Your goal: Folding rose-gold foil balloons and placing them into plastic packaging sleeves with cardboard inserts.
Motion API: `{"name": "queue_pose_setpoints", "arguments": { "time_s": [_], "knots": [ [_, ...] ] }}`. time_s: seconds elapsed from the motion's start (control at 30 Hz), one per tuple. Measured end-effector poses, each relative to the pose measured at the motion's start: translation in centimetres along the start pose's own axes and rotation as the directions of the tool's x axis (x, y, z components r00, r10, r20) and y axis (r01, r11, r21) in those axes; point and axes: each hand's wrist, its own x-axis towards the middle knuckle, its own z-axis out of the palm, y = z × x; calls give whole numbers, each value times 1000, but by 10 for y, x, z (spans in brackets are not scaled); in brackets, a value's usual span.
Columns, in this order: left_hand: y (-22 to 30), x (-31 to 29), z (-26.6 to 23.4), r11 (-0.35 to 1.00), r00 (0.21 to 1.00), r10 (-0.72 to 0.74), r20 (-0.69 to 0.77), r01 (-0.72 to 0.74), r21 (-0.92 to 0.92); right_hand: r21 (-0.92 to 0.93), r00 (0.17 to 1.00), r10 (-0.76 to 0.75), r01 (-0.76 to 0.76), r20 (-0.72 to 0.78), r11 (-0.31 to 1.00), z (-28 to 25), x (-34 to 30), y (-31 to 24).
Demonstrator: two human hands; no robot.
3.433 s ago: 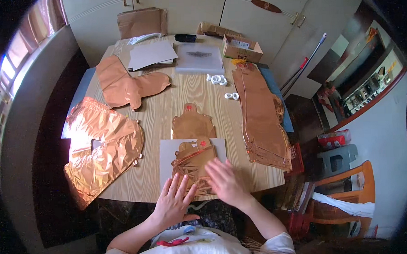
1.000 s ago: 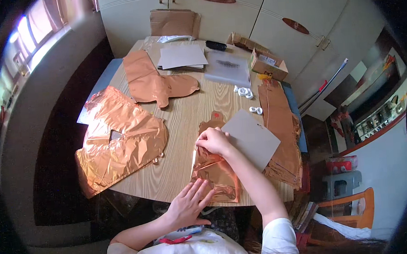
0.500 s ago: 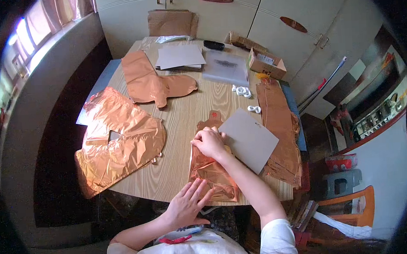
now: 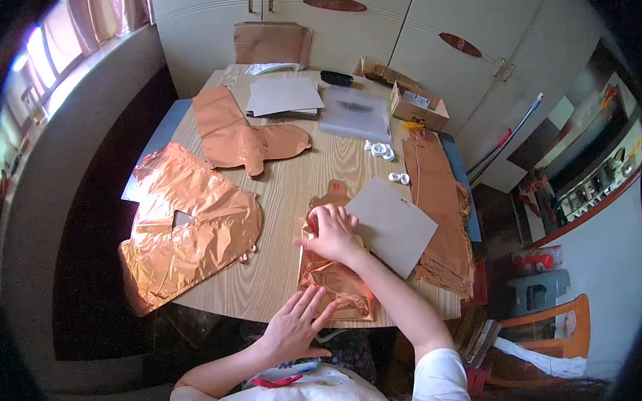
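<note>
Left fingers (image 4: pixel 306 301) lie spread; right fingers (image 4: pixel 324 216) bend, right forearm (image 4: pixel 397 294) reaching forward.

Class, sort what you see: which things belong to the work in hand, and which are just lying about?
Likely in the work:
copper-coloured foil, beneath the left hand and right hand
larger foil piece at left
grey card

Seemingly lying about:
black item
open cardboard box
orange chair
grey stool

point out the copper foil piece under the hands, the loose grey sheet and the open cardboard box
copper foil piece (image 4: pixel 341 281): head view, bare shiny surface between the two hands
loose grey sheet (image 4: pixel 394 227): head view, middle of its flat face
open cardboard box (image 4: pixel 419 114): head view, its near wall
</note>
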Motion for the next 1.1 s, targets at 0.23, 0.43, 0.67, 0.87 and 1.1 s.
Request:
{"name": "queue_pose_setpoints", "arguments": {
  "time_s": [0.23, 0.43, 0.67, 0.87, 1.1],
  "knots": [
    [1, 1, 0, 1000, 999, 3, 32, -4, 20, -46, 979, -145, 153, 145, 987, 4, -36, -8],
    [1, 0, -1, 1000, 1000, 6, 18, -6, 15, -76, 999, -33, 31, -21, 997, 12, -5, 7],
    [1, 0, -1, 1000, 1000, 6, 15, -6, 2, -152, 989, 140, -146, -51, 978, 5, 37, 11],
    [0, 0, 4, 999, 999, 15, -36, -16, -38, -139, 977, 181, -196, -116, 971, 0, 58, 16],
    [3, 4, -3, 1000, 1000, 17, -16, -17, 6, -55, 953, 24, -42, -302, 998, -25, 37, 69]
  ]
}}
